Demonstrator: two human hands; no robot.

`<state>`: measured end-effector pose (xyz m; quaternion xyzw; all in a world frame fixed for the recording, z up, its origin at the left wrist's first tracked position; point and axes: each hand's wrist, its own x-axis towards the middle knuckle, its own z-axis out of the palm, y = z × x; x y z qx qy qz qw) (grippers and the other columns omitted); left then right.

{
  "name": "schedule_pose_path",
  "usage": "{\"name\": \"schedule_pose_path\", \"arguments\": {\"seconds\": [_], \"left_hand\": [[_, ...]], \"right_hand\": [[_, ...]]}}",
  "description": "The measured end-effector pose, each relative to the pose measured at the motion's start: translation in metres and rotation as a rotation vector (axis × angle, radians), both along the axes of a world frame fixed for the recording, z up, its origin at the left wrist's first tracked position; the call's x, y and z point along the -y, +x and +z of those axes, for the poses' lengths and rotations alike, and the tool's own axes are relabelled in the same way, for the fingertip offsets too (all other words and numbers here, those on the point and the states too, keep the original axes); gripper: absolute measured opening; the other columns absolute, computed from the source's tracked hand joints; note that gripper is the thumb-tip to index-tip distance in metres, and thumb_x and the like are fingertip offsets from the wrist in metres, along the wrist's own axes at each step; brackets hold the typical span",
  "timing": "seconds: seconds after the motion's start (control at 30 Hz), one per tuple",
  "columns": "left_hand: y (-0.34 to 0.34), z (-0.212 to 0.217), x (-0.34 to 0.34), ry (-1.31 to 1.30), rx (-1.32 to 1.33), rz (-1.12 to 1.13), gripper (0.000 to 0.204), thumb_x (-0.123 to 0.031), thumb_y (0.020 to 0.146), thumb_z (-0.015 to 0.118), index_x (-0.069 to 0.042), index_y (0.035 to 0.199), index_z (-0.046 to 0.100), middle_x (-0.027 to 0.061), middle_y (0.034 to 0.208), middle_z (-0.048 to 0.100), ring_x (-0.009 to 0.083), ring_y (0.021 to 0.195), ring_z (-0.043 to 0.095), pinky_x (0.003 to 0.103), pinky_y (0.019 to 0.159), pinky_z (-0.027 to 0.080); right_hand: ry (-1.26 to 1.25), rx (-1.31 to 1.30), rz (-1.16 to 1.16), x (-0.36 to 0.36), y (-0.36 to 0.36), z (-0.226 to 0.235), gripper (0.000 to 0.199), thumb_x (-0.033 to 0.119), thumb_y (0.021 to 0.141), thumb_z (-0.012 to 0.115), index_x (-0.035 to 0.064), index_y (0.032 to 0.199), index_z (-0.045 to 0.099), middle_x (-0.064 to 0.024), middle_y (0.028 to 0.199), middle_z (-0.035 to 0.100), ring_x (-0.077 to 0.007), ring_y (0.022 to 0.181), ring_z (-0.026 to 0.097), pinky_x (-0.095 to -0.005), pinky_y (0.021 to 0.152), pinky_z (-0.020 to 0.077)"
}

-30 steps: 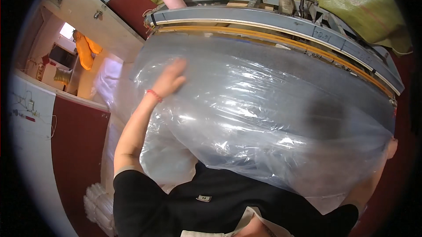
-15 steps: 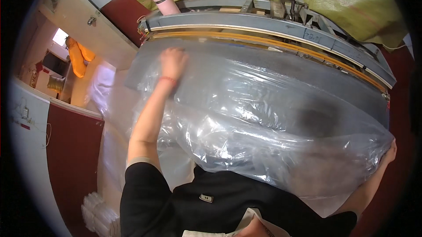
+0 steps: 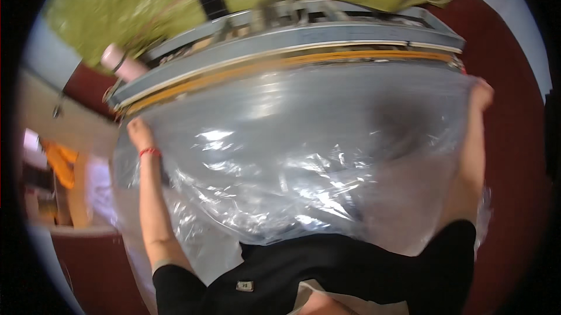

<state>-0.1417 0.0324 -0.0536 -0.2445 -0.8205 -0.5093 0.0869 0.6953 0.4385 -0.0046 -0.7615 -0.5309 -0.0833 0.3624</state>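
A wide sheet of clear plastic film (image 3: 251, 145) spreads over the grey work surface and drapes down against my front, glossy and wrinkled. At its far left corner my left hand (image 3: 140, 133), with a red band on the wrist, is closed on the film's edge. My right hand (image 3: 481, 94) grips the film's far right corner. Between the two hands the far edge is drawn fairly straight, close to the orange strip (image 3: 292, 59) of a long metal sealing machine (image 3: 245, 46). The fingertips of both hands are partly blurred.
Behind the machine hangs a yellow-green woven sheet (image 3: 140, 5). A pink flask (image 3: 124, 63) leans at the machine's left end. Orange objects (image 3: 61, 163) show through an opening at the left. A dark red wall panel (image 3: 514, 157) is to the right.
My left hand has moved from flat on the film out to its left corner. My right hand has carried the right corner forward, up to the machine. The view has turned right.
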Motion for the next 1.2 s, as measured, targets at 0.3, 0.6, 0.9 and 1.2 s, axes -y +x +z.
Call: {"name": "schedule_pose_path", "arguments": {"seconds": [0.3, 0.6, 0.9, 1.2], "left_hand": [[-0.107, -0.040, -0.024, 0.266, -0.033, -0.019, 0.020, -0.018, 0.082, 0.054, -0.006, 0.067, 0.048, -0.0035, 0.058, 0.043, 0.0062, 0.053, 0.037, 0.020, 0.048, 0.032], [-0.114, -0.036, -0.031, 0.240, -0.085, -0.015, 0.015, -0.015, 0.080, 0.058, -0.006, 0.071, 0.049, -0.0034, 0.061, 0.046, 0.0052, 0.055, 0.040, 0.018, 0.049, 0.033], [-0.094, -0.013, -0.021, 0.381, 0.253, 0.091, 0.005, -0.011, 0.078, 0.048, -0.006, 0.075, 0.049, 0.0003, 0.059, 0.049, 0.0084, 0.043, 0.042, 0.021, 0.037, 0.032], [0.005, 0.053, 0.026, 0.232, 0.147, -0.352, 0.002, -0.005, 0.080, 0.052, -0.007, 0.080, 0.053, -0.0023, 0.071, 0.050, 0.0043, 0.062, 0.044, 0.017, 0.054, 0.034]], "right_hand": [[0.351, -0.405, 0.277, -0.086, -0.047, -0.065, 0.028, 0.027, 0.078, 0.058, -0.0003, 0.084, 0.056, -0.0146, 0.084, 0.060, -0.0245, 0.079, 0.058, -0.0340, 0.073, 0.0426], [0.527, -0.117, 0.096, -0.107, -0.038, -0.082, 0.020, 0.016, 0.076, 0.060, -0.0015, 0.080, 0.053, -0.0129, 0.086, 0.058, -0.0191, 0.066, 0.057, -0.0310, 0.065, 0.0462], [0.414, -0.817, 0.328, -0.081, -0.055, -0.039, 0.014, 0.014, 0.084, 0.050, 0.0013, 0.086, 0.045, -0.0084, 0.074, 0.055, -0.0126, 0.054, 0.052, -0.0250, 0.042, 0.0431], [0.229, -0.404, 0.334, 0.016, -0.062, 0.011, 0.034, 0.032, 0.078, 0.059, 0.0012, 0.092, 0.064, -0.0077, 0.084, 0.065, -0.0134, 0.077, 0.059, -0.0248, 0.075, 0.0426]]}}
